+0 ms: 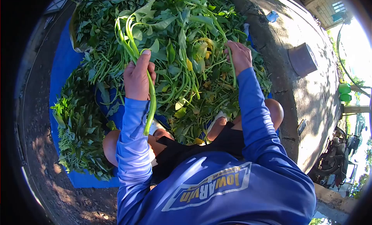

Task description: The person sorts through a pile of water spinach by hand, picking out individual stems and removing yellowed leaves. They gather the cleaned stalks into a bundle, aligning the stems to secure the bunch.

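My left hand (139,76) is closed, thumb on top, around thick green water spinach stalks (152,105). Their leafy tops (143,18) point away from me, and one cut end hangs down past my wrist. Over the right side of the heap, my right hand (239,56) pinches a long thin water spinach stem (217,25) that runs up into the leaves; its lower end dangles below the fingers. Under and between both hands spreads a large heap of loose greens (182,79), with some yellowed leaves (203,48) among them.
A blue tarp (64,76) lies beneath the greens. Sorted bundles of leaves (79,126) rest on it at left, beside my knee. On the concrete slab at right stands a grey bucket (302,60). A blue scrap (272,16) lies farther back. A motorcycle (333,161) is at far right.
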`<action>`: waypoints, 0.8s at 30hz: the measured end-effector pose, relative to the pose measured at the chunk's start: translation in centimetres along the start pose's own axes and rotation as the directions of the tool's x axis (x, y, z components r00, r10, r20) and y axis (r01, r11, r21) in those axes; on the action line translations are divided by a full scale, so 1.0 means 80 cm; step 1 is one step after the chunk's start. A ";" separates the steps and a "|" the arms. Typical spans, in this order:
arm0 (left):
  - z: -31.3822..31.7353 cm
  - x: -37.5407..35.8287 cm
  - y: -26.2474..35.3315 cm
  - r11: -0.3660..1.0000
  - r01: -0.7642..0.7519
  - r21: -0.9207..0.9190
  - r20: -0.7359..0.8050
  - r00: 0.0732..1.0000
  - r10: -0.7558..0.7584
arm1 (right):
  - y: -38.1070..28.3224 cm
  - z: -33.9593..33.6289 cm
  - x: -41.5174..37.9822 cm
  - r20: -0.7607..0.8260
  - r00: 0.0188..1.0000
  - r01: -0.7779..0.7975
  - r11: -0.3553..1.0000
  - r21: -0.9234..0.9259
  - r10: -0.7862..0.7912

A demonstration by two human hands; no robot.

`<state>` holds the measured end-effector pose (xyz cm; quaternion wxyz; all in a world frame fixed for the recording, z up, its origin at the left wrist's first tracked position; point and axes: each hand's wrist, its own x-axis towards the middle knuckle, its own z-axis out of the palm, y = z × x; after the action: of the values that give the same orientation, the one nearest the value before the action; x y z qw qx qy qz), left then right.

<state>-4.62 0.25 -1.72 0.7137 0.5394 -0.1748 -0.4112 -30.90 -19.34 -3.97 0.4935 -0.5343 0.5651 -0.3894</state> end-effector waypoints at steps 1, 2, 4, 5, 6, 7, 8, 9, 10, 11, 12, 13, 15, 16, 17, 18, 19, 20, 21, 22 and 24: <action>0.003 -0.006 -0.008 1.000 0.026 0.011 0.010 1.000 -0.026 | 0.012 -0.010 -0.009 -0.016 1.000 -0.024 0.998 0.058 0.025; 0.005 -0.007 -0.012 0.999 0.030 0.014 0.011 0.999 -0.030 | 0.016 -0.012 -0.011 -0.017 0.999 -0.028 0.993 0.119 0.031; 0.009 -0.004 -0.010 0.999 0.012 0.031 0.003 1.000 -0.013 | 0.010 -0.006 -0.010 -0.008 0.998 -0.066 0.985 0.158 0.068; 0.006 -0.006 -0.013 0.999 0.016 0.040 0.001 1.000 -0.016 | 0.017 -0.006 -0.014 0.025 0.996 -0.087 0.970 0.228 0.084; 0.006 -0.006 -0.019 0.999 0.020 0.046 0.004 1.000 -0.020 | 0.027 -0.008 -0.014 0.054 0.994 -0.106 0.949 0.296 0.094; 0.008 -0.003 -0.022 0.999 0.013 0.043 0.007 1.000 -0.013 | 0.028 -0.009 -0.012 0.085 0.992 -0.114 0.926 0.360 0.089; 0.007 -0.003 -0.022 0.999 0.016 0.042 0.031 0.999 -0.017 | 0.032 -0.009 -0.015 0.119 0.992 -0.079 0.933 0.350 0.040; 0.007 -0.004 -0.023 0.999 0.009 0.044 0.034 0.999 -0.011 | 0.036 -0.008 -0.019 0.107 0.994 -0.060 0.935 0.351 0.023; 0.008 -0.005 -0.025 0.999 0.003 0.047 0.036 0.999 -0.005 | 0.034 -0.004 -0.028 0.095 0.995 -0.042 0.935 0.352 0.008; 0.009 -0.005 -0.025 0.999 -0.005 0.051 0.037 0.999 0.003 | 0.030 0.001 -0.036 0.085 0.996 -0.023 0.935 0.353 -0.007; 0.011 -0.007 -0.026 0.999 -0.007 0.050 0.036 0.999 0.005 | 0.026 0.005 -0.044 0.056 0.998 -0.019 0.948 0.317 0.002; 0.012 -0.007 -0.026 0.999 -0.009 0.051 0.038 0.999 0.007 | 0.026 0.008 -0.048 0.082 0.997 -0.022 0.942 0.335 -0.006; 0.015 -0.008 -0.027 0.998 -0.009 0.056 0.047 0.999 0.006 | 0.030 0.010 -0.052 0.127 0.992 -0.031 0.928 0.372 -0.018; 0.015 -0.007 -0.028 0.999 -0.014 0.049 0.051 0.999 0.012 | 0.034 0.009 -0.052 0.180 0.983 -0.065 0.894 0.444 -0.018; 0.014 -0.006 -0.031 0.999 -0.019 0.043 0.055 0.998 0.016 | 0.038 0.009 -0.053 0.145 0.988 -0.011 0.927 0.375 -0.047; 0.014 -0.006 -0.032 0.999 -0.024 0.037 0.059 0.998 0.022 | 0.041 0.009 -0.053 0.111 0.991 0.043 0.953 0.300 -0.080; 0.016 -0.006 -0.032 0.999 -0.018 0.039 0.061 0.998 0.016 | 0.041 0.009 -0.052 0.080 0.990 0.099 0.970 0.222 -0.119; 0.017 -0.007 -0.031 0.999 -0.015 0.041 0.061 0.998 0.013 | 0.042 0.009 -0.050 0.088 0.988 0.106 0.973 0.205 -0.126; 0.017 -0.008 -0.030 0.999 -0.011 0.043 0.061 0.998 0.009 | 0.044 0.009 -0.050 0.097 0.987 0.111 0.976 0.188 -0.131; 0.017 -0.008 -0.031 0.999 -0.016 0.043 0.062 0.998 0.013 | 0.044 0.009 -0.052 0.105 0.985 0.115 0.979 0.171 -0.134; 0.020 -0.009 -0.033 0.999 -0.022 0.041 0.073 0.997 0.019 | 0.045 0.006 -0.057 0.061 0.988 0.138 0.988 0.064 -0.142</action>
<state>-7.17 -0.39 -3.43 0.6997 0.5371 -0.2144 -0.4194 -31.49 -14.30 -6.93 0.4989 -0.5703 0.4977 -0.4220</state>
